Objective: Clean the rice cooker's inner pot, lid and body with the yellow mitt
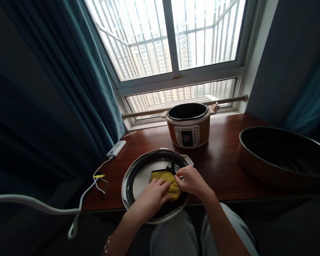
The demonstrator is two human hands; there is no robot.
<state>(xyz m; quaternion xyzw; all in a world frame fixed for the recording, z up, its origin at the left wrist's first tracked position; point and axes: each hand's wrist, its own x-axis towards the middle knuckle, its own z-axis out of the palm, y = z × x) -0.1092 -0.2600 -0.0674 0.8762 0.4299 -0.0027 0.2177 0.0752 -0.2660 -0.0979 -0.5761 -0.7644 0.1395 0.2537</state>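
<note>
- Left hand [157, 190], fingers bent, holds the yellow cloth down; your right hand [188, 179], fingers curled, meets its right edge, whether pinching it you can't tell.
- Rightmost, a deep brown pot [250, 165] faces up, its inside too dark to read.
- Beyond your hands, the cooker [204, 128] stands uncovered, its floor hidden.
- Before you, the round lid [126, 188] overhangs the table's front edge.
- On it, directly beneath your left fingers, lies the yellow cloth [162, 175], long axis unclear.
</note>
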